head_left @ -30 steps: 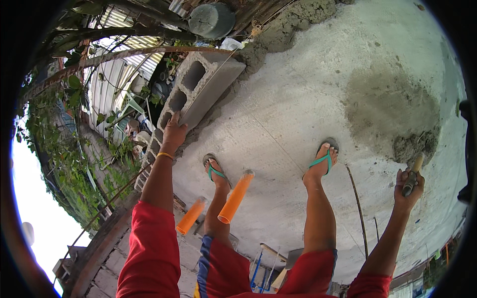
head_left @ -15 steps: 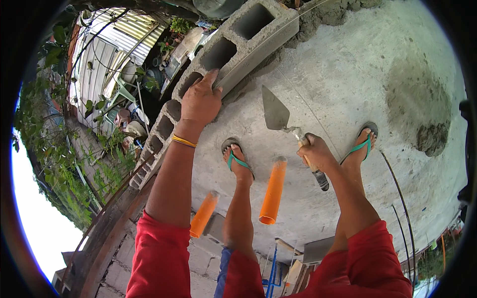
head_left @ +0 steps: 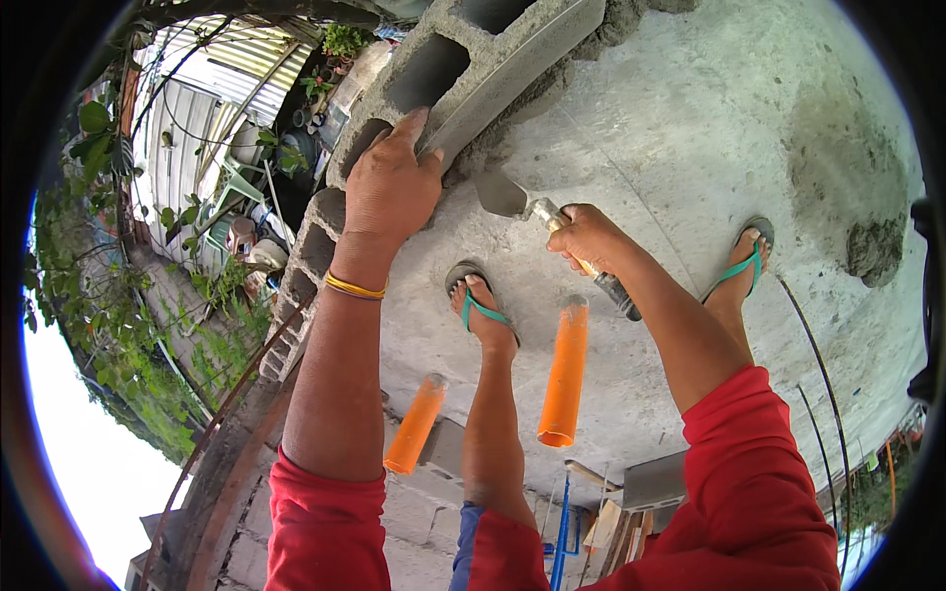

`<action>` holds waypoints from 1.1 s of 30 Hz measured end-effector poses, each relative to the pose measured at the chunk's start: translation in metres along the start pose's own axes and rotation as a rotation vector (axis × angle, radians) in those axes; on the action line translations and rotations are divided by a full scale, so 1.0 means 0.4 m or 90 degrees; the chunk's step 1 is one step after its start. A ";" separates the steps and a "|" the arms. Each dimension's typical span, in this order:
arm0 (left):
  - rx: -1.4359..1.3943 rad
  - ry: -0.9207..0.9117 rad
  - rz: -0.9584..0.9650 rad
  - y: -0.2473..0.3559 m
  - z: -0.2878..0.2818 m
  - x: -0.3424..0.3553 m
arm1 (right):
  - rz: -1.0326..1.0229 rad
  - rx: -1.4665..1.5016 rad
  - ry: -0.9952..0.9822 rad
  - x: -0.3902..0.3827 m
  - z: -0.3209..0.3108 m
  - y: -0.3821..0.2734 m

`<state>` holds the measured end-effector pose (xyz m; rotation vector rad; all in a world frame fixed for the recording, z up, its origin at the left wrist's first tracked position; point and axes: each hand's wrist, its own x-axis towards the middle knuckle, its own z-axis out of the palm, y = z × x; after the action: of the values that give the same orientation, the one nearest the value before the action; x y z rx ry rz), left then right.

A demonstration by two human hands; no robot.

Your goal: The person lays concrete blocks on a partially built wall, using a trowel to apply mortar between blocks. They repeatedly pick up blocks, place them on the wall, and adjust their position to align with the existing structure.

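Observation:
My left hand [head_left: 394, 192] grips the near end of a grey hollow concrete block [head_left: 522, 74], with a finger over its top web and the thumb against its side. The block sits in a row along the slab's left edge, with rough mortar [head_left: 488, 148] at its foot. My right hand [head_left: 596, 239] is closed around the handle of a pointed trowel [head_left: 503, 194]. The trowel's blade is low beside the mortar, close to the block's base; whether it touches is hard to tell.
Two orange pipes [head_left: 567, 379] stick up from the concrete slab [head_left: 670, 128] near my sandalled feet. Lower blocks [head_left: 315, 246] continue the row toward me. A mortar heap [head_left: 872, 254] lies at right, near bent steel bars [head_left: 823, 369]. Plants and metal sheets lie beyond the left edge.
The trowel has swung left and toward the block's foot, its blade now foreshortened. My left hand stays on the block, while the view has shifted slightly closer to it.

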<state>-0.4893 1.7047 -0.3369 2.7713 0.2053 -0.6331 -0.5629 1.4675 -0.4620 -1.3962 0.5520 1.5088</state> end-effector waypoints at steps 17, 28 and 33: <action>-0.003 -0.009 -0.063 0.029 0.006 -0.013 | -0.017 0.153 0.068 -0.165 -0.191 0.038; -0.009 0.015 -0.101 0.042 0.013 -0.009 | 0.008 -0.098 0.026 -0.166 -0.156 -0.018; -0.035 0.025 -0.106 0.036 0.030 -0.012 | 0.004 0.019 0.105 -0.109 -0.258 -0.104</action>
<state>-0.4955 1.6868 -0.3414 2.7348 0.4586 -0.6028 -0.4819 1.3840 -0.4346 -1.5056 0.6775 1.3925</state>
